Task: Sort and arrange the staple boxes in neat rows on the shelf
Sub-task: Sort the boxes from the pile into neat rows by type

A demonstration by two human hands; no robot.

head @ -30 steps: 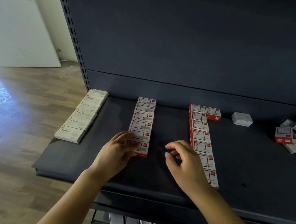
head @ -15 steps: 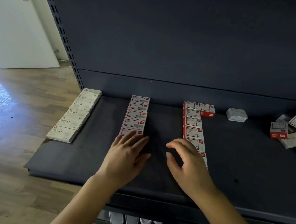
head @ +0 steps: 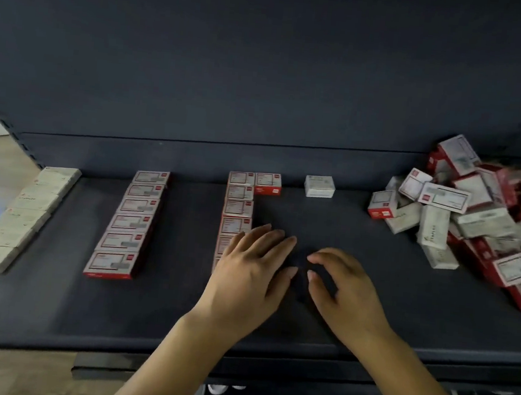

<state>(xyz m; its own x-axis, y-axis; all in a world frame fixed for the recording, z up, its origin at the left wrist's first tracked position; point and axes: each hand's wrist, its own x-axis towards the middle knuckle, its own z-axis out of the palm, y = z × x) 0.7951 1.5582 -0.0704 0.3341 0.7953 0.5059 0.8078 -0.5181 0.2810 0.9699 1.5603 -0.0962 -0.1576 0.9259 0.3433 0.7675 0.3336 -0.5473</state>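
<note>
Both hands have shifted rightward along the shelf (head: 51, 304) since half a second ago, away from the middle row and over to the third one. Now the left hand (head: 250, 272) lies flat with straight, spread fingers over the near end of the right red-and-white row (head: 238, 200), covering its front boxes and gripping nothing. At its 3 o'clock, just beside it, the right hand (head: 344, 288) hovers over bare shelf with fingers loosely curved, thumb apart, empty. At 9 o'clock from the hands runs the middle red-and-white row (head: 129, 223), and farther that way the white row (head: 18, 218) along the shelf's left edge. One red box (head: 268, 183) sits beside the right row's far end at 12 o'clock, a lone white box (head: 319, 186) near it. An unsorted pile (head: 473, 218) lies at 2 o'clock.
</note>
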